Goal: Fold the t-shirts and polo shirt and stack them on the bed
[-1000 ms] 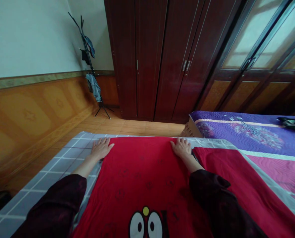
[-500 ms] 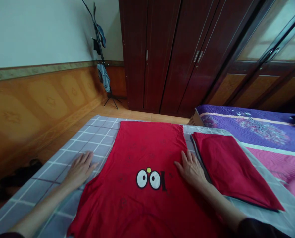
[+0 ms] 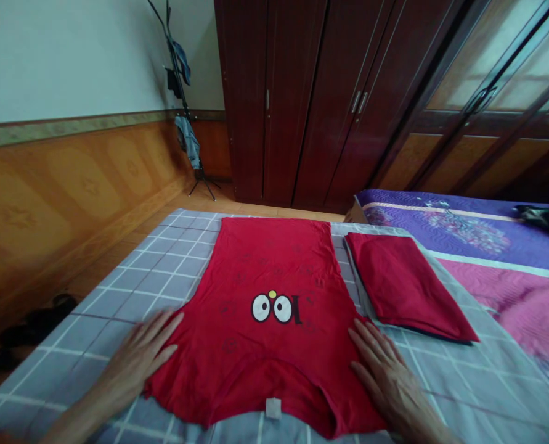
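A red T-shirt (image 3: 274, 265) lies spread flat on the checked grey sheet (image 3: 130, 290), its neckline and white label toward me. Two cartoon eyes and a small yellow dot are printed on its front. With fingers stretched, my left hand (image 3: 140, 351) rests at the shirt's left sleeve, fingertips at its edge. On the opposite side my right hand (image 3: 380, 364) lies flat over the right sleeve edge, fingers extended. Neither hand grasps the cloth. Right of the shirt sits a folded red garment (image 3: 408, 283) with a dark layer showing beneath.
Beyond the bed stands a dark red wardrobe (image 3: 297, 105). A coat rack (image 3: 182, 80) with hanging clothes is in the corner. To the right is a purple and pink bedspread (image 3: 440, 216). Dark items (image 3: 38, 327) lie on the floor at left.
Both hands have come nearer to me, from the shirt's middle to its sleeves. The view has tilted and shifted, so the neckline and label now show.
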Demonstrator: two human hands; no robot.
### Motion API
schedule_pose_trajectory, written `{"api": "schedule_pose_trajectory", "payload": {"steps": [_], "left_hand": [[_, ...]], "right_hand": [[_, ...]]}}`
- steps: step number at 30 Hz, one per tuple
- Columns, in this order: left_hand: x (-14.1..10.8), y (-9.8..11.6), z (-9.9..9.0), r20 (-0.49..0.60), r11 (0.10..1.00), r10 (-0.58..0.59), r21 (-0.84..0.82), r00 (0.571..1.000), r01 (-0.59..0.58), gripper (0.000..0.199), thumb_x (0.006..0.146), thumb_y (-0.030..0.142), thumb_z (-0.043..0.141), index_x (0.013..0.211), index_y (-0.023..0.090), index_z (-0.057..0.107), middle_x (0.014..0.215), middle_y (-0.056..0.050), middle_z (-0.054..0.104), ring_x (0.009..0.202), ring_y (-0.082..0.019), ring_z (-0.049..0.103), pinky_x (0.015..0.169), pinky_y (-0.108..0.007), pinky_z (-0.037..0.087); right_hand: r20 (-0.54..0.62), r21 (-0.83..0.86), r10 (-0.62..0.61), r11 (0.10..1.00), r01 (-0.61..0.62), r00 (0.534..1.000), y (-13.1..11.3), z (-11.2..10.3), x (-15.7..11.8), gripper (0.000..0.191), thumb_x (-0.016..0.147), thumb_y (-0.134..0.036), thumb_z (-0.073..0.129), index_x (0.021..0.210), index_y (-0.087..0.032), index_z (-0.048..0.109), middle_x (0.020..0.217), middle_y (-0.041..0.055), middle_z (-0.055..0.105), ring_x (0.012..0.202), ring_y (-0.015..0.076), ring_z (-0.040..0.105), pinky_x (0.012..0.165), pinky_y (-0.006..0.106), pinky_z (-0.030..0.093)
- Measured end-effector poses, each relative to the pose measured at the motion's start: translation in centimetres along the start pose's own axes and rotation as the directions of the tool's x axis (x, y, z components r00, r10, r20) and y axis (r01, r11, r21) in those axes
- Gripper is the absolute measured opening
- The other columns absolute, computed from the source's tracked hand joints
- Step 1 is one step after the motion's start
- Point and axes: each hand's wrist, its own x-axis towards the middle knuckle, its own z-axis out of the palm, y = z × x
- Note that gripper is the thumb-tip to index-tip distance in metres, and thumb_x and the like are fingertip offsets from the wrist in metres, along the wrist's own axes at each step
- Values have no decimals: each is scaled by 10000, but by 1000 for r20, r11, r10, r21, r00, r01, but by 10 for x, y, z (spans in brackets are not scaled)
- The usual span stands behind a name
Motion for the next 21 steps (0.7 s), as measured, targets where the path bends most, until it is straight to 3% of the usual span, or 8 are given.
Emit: {"api": "schedule_pose_trajectory", "payload": {"steps": [3,5,7,9,12,14,18,21], "left_hand": [[8,-1,-4,-111,993,-114,-37,987,110,595,891,567,373,1269,147,559,1269,-141,584,1207,-312,507,1031,-483,392],[25,22,-19,-127,992,-22,-127,992,6,549,905,561,361,1267,197,555,1284,-92,581,1194,-266,526,1035,-427,413],[48,70,-41,-81,964,165,-199,983,-178,454,931,499,380,1297,269,519,1315,-28,566,1194,-217,532,1018,-372,440],[69,135,-64,-22,870,425,-267,905,-414,408,942,441,421,1313,287,492,1308,-6,574,1178,-186,543,994,-326,454],[92,234,-77,-39,627,734,-346,678,-698,483,913,461,489,1329,216,451,1305,-59,566,1175,-203,528,996,-347,431],[99,286,-64,-94,483,839,-321,535,-814,435,882,476,530,1190,168,534,1123,-77,641,1007,-207,592,848,-324,485],[106,339,-17,-164,439,870,-172,465,-882,191,877,336,543,823,156,577,745,-47,602,711,-187,577,560,-301,437],[113,345,6,-146,379,896,-238,419,-894,210,866,350,554,734,187,557,667,-55,588,663,-181,569,463,-291,378]], "right_hand": [[-139,75,354,935,-347,925,29,-8,-28,503,926,-453,346,1191,-96,582,1210,170,586,1110,283,557,923,438,469],[-117,108,475,879,-465,872,39,-13,-35,501,913,-473,349,1125,-101,610,1078,156,629,976,274,602,848,422,494],[-45,96,501,863,-496,864,36,-18,-29,470,895,-470,377,1105,-127,622,998,128,634,922,269,600,812,411,489],[8,64,500,864,-499,866,24,-22,-12,431,887,-445,387,1083,-152,634,944,111,622,913,268,588,801,399,472],[57,44,505,860,-508,861,2,-26,16,342,874,-400,393,953,-196,656,905,94,602,909,259,577,795,376,445],[84,63,514,852,-520,853,-7,-28,29,277,851,-373,408,812,-212,631,870,85,595,882,249,573,769,360,430],[134,228,601,755,-614,788,-4,-32,36,206,772,-360,445,642,-220,524,725,51,575,732,216,555,667,331,390],[276,512,692,481,-711,667,8,-39,33,256,715,-439,486,590,-216,483,556,-1,496,541,154,467,551,295,336]]}}
